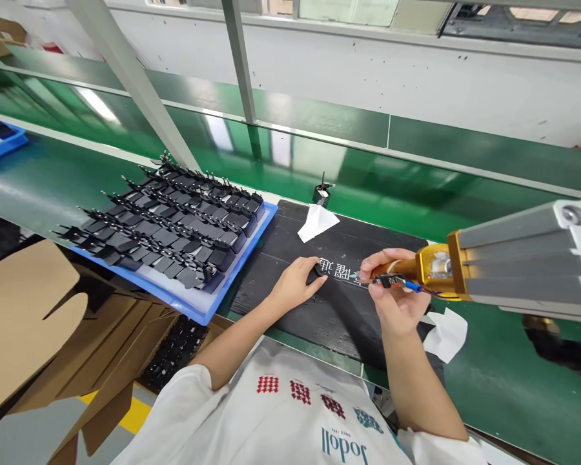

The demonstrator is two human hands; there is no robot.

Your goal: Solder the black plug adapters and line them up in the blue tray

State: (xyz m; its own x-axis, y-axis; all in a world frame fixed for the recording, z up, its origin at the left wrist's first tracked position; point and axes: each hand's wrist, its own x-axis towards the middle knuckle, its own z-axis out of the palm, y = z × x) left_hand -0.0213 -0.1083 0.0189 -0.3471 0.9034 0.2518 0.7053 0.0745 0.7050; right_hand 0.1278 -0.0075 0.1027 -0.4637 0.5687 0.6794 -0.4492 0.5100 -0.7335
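My left hand [293,284] rests on the black mat [300,316], its thumb and index finger closed round a small black part [315,272]. To its right, my right hand [397,300] has its fingers round a small black circuit piece [390,280] with red and blue wires, close to the gold tip of a grey metal tool [436,265]. White printed characters [336,268] show on the mat between the hands. Beyond them lies a crumpled white cloth [318,221], with a black plug-like unit [322,192] behind it.
On the left, a blue tray [208,313] holds several rows of black units with pins. Another white cloth [446,334] lies right of my right forearm. Open cardboard boxes [24,310] stand at lower left. A grey post [239,64] rises behind the green bench [494,387].
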